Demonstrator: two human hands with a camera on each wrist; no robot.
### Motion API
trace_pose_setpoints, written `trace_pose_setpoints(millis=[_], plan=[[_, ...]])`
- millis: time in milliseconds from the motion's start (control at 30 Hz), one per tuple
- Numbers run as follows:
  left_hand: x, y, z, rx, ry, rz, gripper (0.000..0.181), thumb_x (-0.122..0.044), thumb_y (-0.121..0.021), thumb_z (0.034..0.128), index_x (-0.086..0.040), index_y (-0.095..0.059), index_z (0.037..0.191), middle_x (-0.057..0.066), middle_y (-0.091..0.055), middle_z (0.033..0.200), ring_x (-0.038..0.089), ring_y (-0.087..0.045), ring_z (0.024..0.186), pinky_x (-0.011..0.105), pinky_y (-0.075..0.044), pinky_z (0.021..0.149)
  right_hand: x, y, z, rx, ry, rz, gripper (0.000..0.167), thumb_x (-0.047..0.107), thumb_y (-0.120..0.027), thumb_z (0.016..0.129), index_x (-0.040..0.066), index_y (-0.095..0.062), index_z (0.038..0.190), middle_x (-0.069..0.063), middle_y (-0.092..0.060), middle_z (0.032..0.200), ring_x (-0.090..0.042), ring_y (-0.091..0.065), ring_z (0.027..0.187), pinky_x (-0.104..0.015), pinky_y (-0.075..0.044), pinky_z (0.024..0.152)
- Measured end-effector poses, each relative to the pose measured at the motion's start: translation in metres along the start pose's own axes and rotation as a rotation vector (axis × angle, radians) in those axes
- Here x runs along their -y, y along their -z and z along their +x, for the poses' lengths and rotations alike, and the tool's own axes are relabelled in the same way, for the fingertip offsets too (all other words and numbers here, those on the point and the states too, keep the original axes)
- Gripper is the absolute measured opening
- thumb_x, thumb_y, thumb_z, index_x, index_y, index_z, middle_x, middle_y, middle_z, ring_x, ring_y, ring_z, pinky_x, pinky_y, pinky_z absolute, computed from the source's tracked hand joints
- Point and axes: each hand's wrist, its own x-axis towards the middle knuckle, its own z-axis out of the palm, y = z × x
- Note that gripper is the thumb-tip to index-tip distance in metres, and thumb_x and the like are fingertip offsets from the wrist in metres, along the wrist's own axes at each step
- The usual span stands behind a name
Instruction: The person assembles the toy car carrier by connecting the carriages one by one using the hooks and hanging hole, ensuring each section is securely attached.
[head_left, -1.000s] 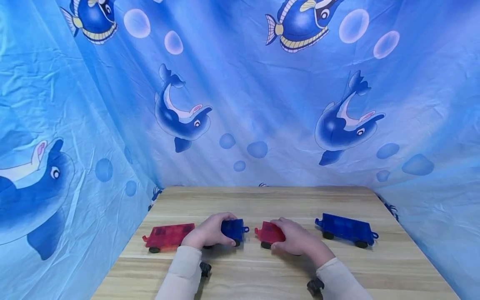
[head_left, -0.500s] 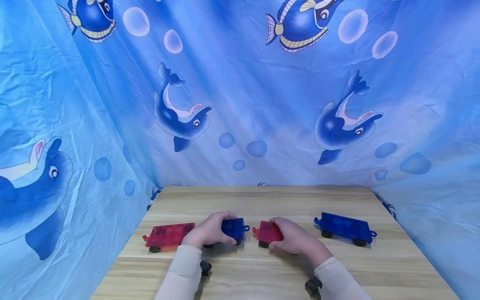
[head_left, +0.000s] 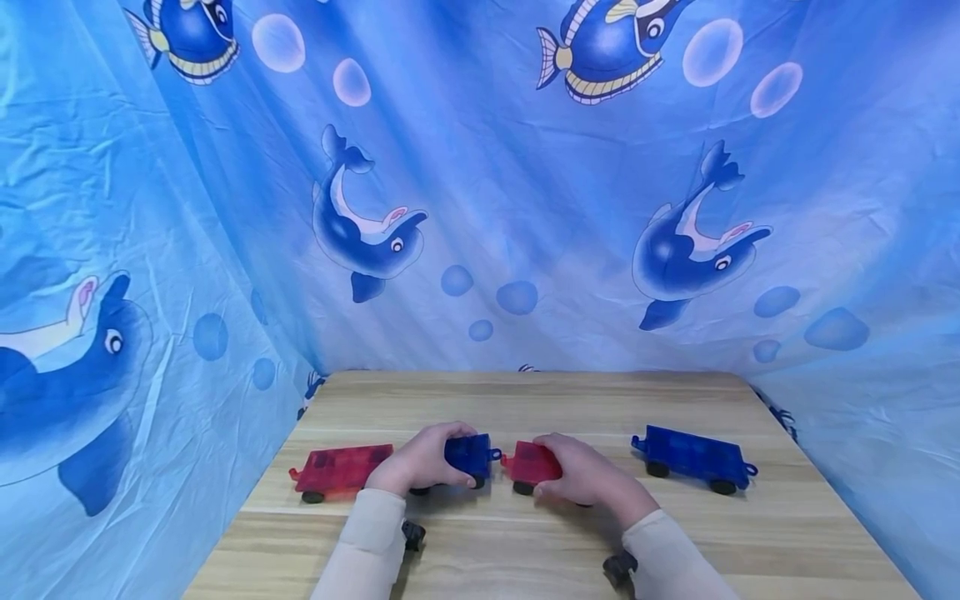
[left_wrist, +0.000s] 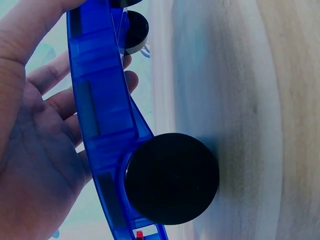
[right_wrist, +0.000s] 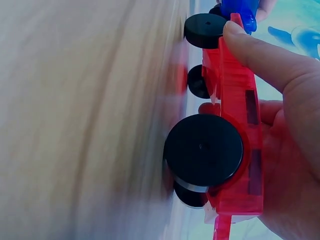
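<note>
The left hand (head_left: 426, 460) grips the inner blue wagon (head_left: 470, 454), seemingly already linked to the left red wagon (head_left: 341, 469); the right hand (head_left: 588, 473) grips the inner red wagon (head_left: 534, 463) just beside it, link unclear, while the right blue wagon (head_left: 693, 456) stands apart, unlinked.

The left hand (head_left: 422, 460) hides part of a translucent blue plastic wagon (head_left: 467, 457). Right of this wagon, the right hand (head_left: 588, 472) covers part of a translucent red plastic wagon (head_left: 534, 463); whether their couplings touch is too small to tell. Below, the pale wooden bench (head_left: 532, 554) is cut off.
</note>
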Motion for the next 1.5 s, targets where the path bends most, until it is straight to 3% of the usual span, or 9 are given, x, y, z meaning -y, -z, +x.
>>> trace_pose_setpoints(millis=[500, 900, 1233, 1500], plan=[[-0.003, -0.003, 0.002, -0.005, 0.007, 0.003, 0.072, -0.037, -0.096, 0.0770, -0.023, -0.063, 0.140, 0.002, -0.063, 0.137, 0.027, -0.061, 0.121, 0.050, -0.055, 0.097, 0.003, 0.000, 0.000, 0.010, -0.003, -0.022, 0.085, 0.042, -0.089, 0.084, 0.014, -0.052, 0.154, -0.008, -0.053, 0.148, -0.029, -0.056, 0.124, -0.056, -0.053, 0.100], [-0.006, -0.007, 0.006, -0.020, -0.007, 0.043, 0.076, -0.036, -0.096, 0.0759, -0.019, -0.062, 0.142, 0.003, -0.060, 0.142, 0.028, -0.059, 0.125, 0.049, -0.053, 0.100, 0.005, 0.001, 0.001, 0.013, 0.015, -0.012, 0.081, 0.041, -0.089, 0.084, 0.016, -0.054, 0.153, -0.003, -0.058, 0.137, -0.024, -0.058, 0.115, -0.050, -0.056, 0.093], [-0.003, -0.011, 0.006, -0.023, 0.018, 0.048, 0.077, -0.038, -0.096, 0.0762, -0.021, -0.062, 0.143, 0.004, -0.058, 0.146, 0.030, -0.057, 0.129, 0.052, -0.052, 0.102, 0.005, 0.000, 0.001, 0.016, 0.005, -0.022, 0.082, 0.043, -0.088, 0.085, 0.016, -0.053, 0.155, -0.008, -0.054, 0.147, -0.028, -0.056, 0.124, -0.054, -0.053, 0.099], [-0.001, -0.009, 0.005, -0.025, 0.014, 0.056, 0.077, -0.036, -0.096, 0.0761, -0.021, -0.062, 0.143, 0.003, -0.058, 0.146, 0.031, -0.057, 0.129, 0.052, -0.052, 0.102, 0.004, -0.001, 0.001, 0.026, 0.000, -0.006, 0.084, 0.045, -0.088, 0.084, 0.018, -0.052, 0.155, -0.006, -0.055, 0.146, -0.028, -0.056, 0.124, -0.056, -0.053, 0.099]])
